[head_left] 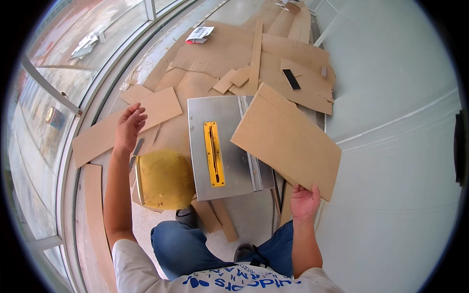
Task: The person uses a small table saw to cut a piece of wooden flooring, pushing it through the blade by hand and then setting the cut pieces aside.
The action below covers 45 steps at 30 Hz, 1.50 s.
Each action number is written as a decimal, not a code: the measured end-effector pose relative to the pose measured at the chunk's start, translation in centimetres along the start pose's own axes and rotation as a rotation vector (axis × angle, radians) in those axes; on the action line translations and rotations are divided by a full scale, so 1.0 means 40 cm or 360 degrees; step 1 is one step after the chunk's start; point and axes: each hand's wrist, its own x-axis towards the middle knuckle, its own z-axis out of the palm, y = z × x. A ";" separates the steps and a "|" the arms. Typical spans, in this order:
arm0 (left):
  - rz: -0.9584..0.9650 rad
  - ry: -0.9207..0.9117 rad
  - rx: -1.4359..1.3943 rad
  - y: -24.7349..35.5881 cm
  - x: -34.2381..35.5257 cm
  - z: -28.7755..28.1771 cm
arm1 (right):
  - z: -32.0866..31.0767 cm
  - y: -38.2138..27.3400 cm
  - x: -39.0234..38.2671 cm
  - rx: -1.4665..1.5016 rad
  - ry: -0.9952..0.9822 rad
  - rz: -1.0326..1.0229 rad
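My right hand [305, 201] grips the near edge of a brown board [292, 139], which looks like fibreboard. The board slants over the right part of a table saw [234, 180] with a silver metal top and a yellow slotted insert [214, 154]. Raised over the left side, my left hand [130, 126] is empty, its fingers loosely curled and a little apart. Beneath that hand lies a long brown plank [159, 108]. A dusty yellow padded-looking block [165, 179] stands between my left forearm and the saw.
Cardboard sheets [288, 61] and small board offcuts [224, 82] cover the floor beyond the saw. A black flat object [291, 79] and folded paper [200, 34] lie there. Glazed framing [68, 146] runs along the left, a pale wall [391, 185] along the right. Offcuts [222, 219] lie near my feet.
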 end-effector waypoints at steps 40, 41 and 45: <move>-0.0173 0.0153 0.0657 -0.194 0.243 0.250 | -0.028 0.330 0.138 -0.3071 -0.0504 -0.0627; -0.0173 0.0196 0.0836 -0.207 0.256 0.246 | -0.028 0.329 0.139 -0.3064 -0.0500 -0.0630; -0.0091 0.0265 0.1106 -0.263 0.304 0.188 | -0.019 0.340 0.133 -0.3035 -0.0501 -0.0655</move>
